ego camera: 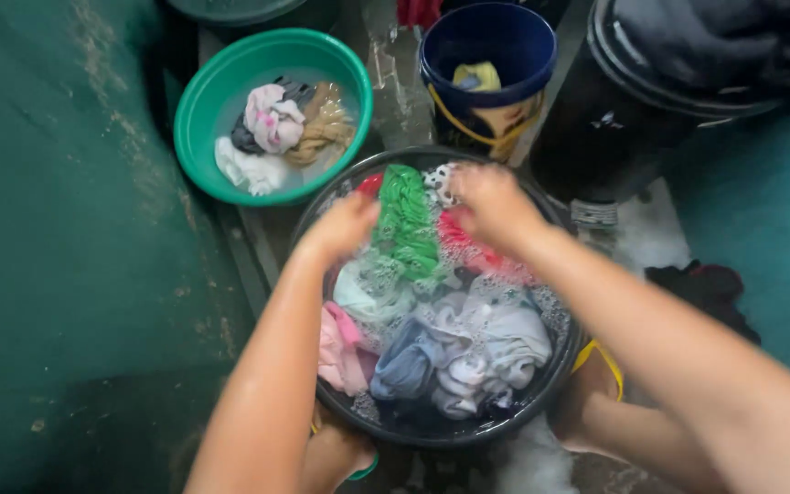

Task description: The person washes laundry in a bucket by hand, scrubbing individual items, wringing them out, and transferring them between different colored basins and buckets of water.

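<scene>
Worn green floor, round dark basin (555, 380) — sudsy, both hands (345, 224) gripping crumpled green cloth (406, 220)

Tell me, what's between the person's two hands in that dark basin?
A twisted green garment, soapy, stretches between the left hand and right hand in the head view.

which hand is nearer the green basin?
Left. The left hand is at the dark tub's upper left edge, just below the green basin. The right hand is farther right, under the blue bucket.
</scene>
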